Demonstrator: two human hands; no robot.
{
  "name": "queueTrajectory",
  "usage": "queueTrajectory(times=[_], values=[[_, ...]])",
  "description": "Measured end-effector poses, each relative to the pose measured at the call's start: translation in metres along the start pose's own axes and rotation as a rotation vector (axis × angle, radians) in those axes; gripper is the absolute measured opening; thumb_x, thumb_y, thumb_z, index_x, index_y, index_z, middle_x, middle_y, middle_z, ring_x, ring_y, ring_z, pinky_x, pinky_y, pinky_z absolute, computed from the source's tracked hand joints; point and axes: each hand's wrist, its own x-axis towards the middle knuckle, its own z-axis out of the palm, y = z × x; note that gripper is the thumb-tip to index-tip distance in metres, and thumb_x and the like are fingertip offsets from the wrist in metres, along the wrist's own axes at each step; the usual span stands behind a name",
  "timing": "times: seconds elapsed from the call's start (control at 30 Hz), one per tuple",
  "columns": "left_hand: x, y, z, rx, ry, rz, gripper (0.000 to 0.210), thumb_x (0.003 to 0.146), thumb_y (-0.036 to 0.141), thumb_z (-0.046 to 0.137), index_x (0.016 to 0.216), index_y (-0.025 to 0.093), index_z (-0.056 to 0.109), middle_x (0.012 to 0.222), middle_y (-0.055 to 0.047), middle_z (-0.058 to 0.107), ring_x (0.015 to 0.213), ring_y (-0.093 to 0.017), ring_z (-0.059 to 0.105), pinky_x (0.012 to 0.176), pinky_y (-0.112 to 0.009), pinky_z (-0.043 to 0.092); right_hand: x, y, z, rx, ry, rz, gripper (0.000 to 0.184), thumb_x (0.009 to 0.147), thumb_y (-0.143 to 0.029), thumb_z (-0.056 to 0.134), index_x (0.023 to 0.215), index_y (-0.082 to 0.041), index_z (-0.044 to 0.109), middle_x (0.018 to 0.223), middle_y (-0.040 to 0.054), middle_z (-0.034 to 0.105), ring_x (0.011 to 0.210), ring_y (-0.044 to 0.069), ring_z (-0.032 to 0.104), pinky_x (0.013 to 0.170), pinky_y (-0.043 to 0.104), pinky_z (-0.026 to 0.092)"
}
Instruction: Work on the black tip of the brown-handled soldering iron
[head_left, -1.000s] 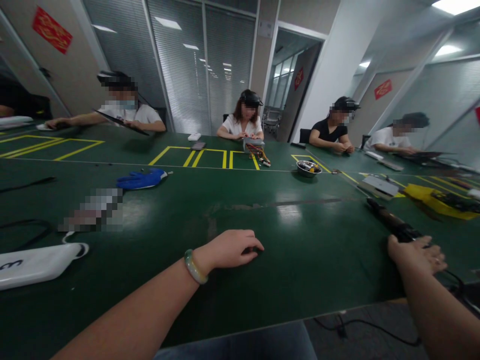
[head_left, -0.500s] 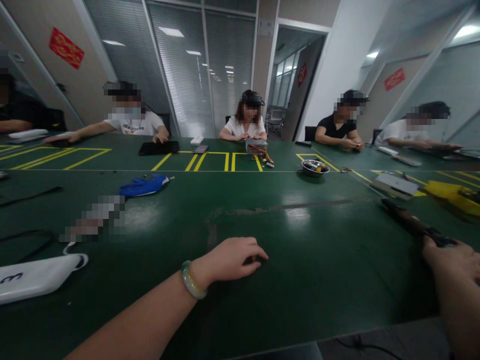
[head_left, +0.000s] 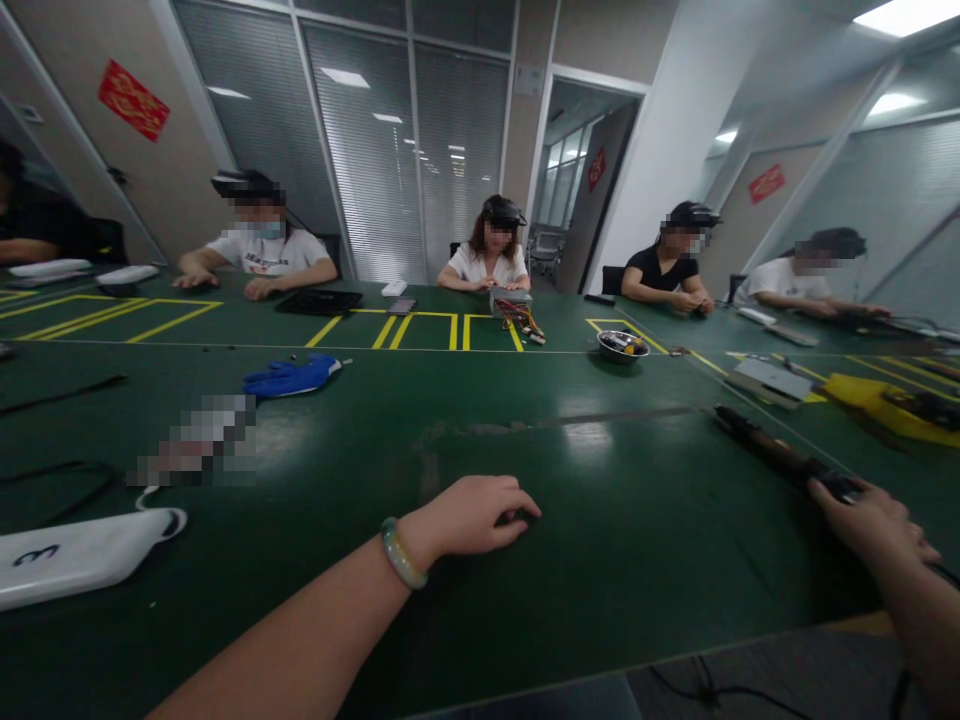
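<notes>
My left hand [head_left: 480, 515] rests on the green tabletop [head_left: 600, 560], with a jade-like bangle [head_left: 403, 553] on the wrist. Its fingers are loosely bent, thumb and forefinger apart, and nothing is in it. At the right side, my right hand [head_left: 874, 525] is closed around the rear part of a long, dark, wand-like tool [head_left: 776, 445] with a brownish middle. The tool points forward and left, toward the table's far side. What looks like a dark cord shows behind that hand. The exact kind of tool is unclear.
Left lie a blue glove [head_left: 292, 376], a blurred-out phone-like object and a white device marked 3 [head_left: 90, 555]. Ahead are a metal bowl [head_left: 622, 348] and a grey box with coloured wires [head_left: 510, 300]. A yellow bag [head_left: 885, 405] lies right. Several people sit opposite.
My right hand and the tool have come left and further into view, partly as the view shifted. My left hand stays nearly in place. A person across at left has drawn an arm in.
</notes>
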Motion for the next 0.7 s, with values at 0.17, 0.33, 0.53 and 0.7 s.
queueTrajectory(times=[0.17,0.33,0.53,0.7], values=[[0.006,0.001,0.002,0.040,-0.009,0.001,0.028,0.090,0.033,0.054,0.118,0.030,0.060,0.088,0.001,0.061,0.076,-0.014,0.059,0.067,-0.025,0.043,-0.037,-0.068,-0.011,0.020,-0.183,-0.053,0.067,0.084,-0.066,0.040,0.138,-0.027,0.047,0.135,0.0228,0.042,0.123,0.044,0.038,0.089,0.061,0.029],[0.009,0.002,0.002,0.085,0.068,0.027,0.031,0.091,0.032,0.053,0.122,0.030,0.058,0.097,-0.001,0.064,0.086,-0.016,0.061,0.077,-0.028,0.047,-0.111,-0.189,-0.009,0.074,-0.293,-0.380,0.049,0.092,-0.050,0.042,0.136,-0.029,0.046,0.134,0.0113,0.047,0.117,0.033,0.046,0.094,0.052,0.036],[0.008,-0.015,-0.002,0.229,0.541,-0.212,0.055,0.092,0.028,0.048,0.145,0.026,0.034,0.135,-0.008,0.051,0.126,-0.024,0.047,0.107,-0.044,0.039,-0.258,-0.334,0.002,0.272,-0.467,-0.832,0.043,0.092,-0.039,0.052,0.133,-0.028,0.047,0.130,0.0086,0.047,0.115,0.027,0.046,0.095,0.044,0.034],[-0.008,-0.040,-0.003,0.311,0.610,-0.358,0.047,0.097,0.025,0.036,0.144,0.021,0.037,0.139,-0.008,0.050,0.132,-0.023,0.041,0.116,-0.050,0.024,-0.360,-0.390,-0.005,0.408,-0.617,-1.112,0.063,0.086,-0.051,0.060,0.140,-0.027,0.038,0.130,0.0103,0.044,0.119,0.029,0.041,0.098,0.047,0.031]])
